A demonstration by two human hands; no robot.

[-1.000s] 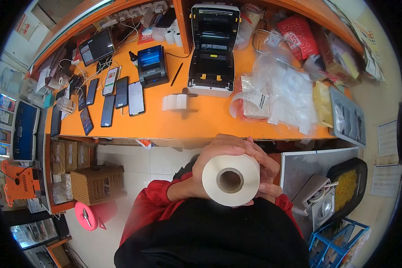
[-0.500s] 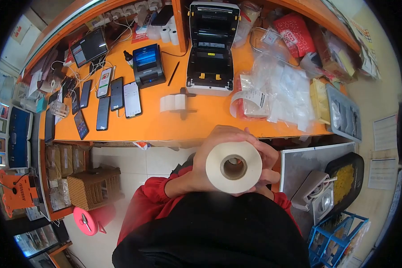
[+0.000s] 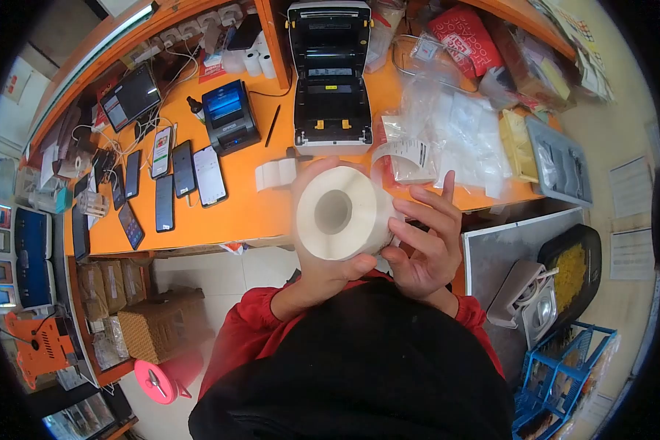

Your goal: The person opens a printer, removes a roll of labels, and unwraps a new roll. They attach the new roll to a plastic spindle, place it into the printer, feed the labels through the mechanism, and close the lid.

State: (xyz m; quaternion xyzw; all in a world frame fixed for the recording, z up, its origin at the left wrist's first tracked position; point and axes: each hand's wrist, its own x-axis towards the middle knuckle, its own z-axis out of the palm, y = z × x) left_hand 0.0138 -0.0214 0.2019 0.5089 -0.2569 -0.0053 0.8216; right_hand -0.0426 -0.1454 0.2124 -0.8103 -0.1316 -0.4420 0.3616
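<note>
A thick roll of white labels [image 3: 367,220] is tilted in front of me above the table's front edge, its hollow cardboard core facing up toward me. My left hand [image 3: 323,271] is wrapped around the roll from the left and below, thumb along its lower edge. On the other side, my right hand [image 3: 429,246] has its fingers spread, with the fingertips at the roll's right side. Beyond the hands stands a label printer [image 3: 333,110] with its lid raised and its black inside showing. A short strip of blank labels [image 3: 275,174] lies left of the roll.
Several phones [image 3: 183,169] lie on the orange table [image 3: 235,220], left of a small black printer [image 3: 231,121]. Plastic bags [image 3: 469,132] and a grey tray [image 3: 561,165] occupy the right side. Below are a wicker basket [image 3: 161,323] and a blue rack [image 3: 565,381].
The roll has moved left and up and has tipped, so its side now shows. My right hand has shifted from around the roll to spread fingers at its right side.
</note>
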